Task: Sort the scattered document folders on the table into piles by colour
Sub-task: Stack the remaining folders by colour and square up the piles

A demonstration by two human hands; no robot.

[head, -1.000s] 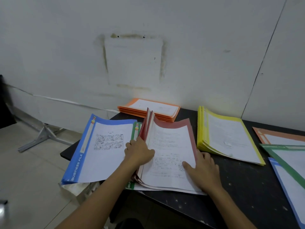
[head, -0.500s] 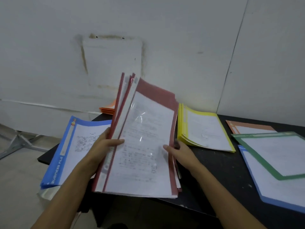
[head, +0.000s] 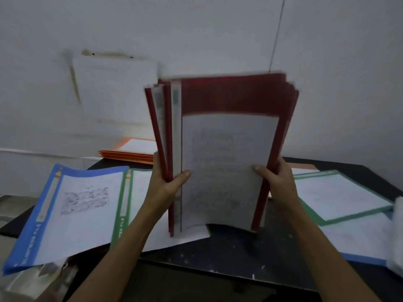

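A stack of several red folders [head: 231,94] stands upright on its lower edge above the black table [head: 229,253], blurred by motion. My left hand [head: 168,182] grips its left spines and my right hand [head: 274,179] clasps its right edge. A blue folder [head: 65,212] lies flat at the left, overhanging the table's corner. Beside it a green folder [head: 126,201] shows its spine, partly behind my left arm. At the right lie another green folder [head: 340,197] and a blue one [head: 357,240]. The yellow pile is hidden behind the red stack.
A pile of orange folders [head: 130,152] rests at the back left against the white wall [head: 196,29]. Another orange folder [head: 305,167] peeks out at the back right. Something white [head: 397,236] intrudes at the right edge. Crumpled plastic [head: 43,277] hangs below the table's left corner.
Both hands lifted the red folders off the table and swung them from lying flat to standing upright. The green folder beneath them is now uncovered. The camera has tilted.
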